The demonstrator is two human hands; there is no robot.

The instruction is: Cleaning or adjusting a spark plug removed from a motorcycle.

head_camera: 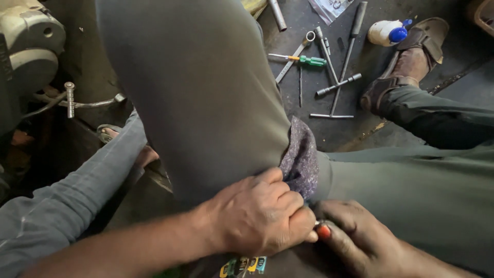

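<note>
- I saw the left hand (257,216) closed in a fist, pinching a grey-purple rag (299,157) tucked against the person's own bent knee.
- The right hand (360,237) was curled shut around a small red-tipped object (323,230) (too hidden to name), touching the left.
- The floor (370,51) was dark, stained concrete, strewn with a T-wrench (335,87), a green screwdriver (309,60), a spanner (293,56) and a white bottle (387,32).
- A sandalled foot (406,62) rested just beside them; a machine (28,46) stood at far left.
</note>
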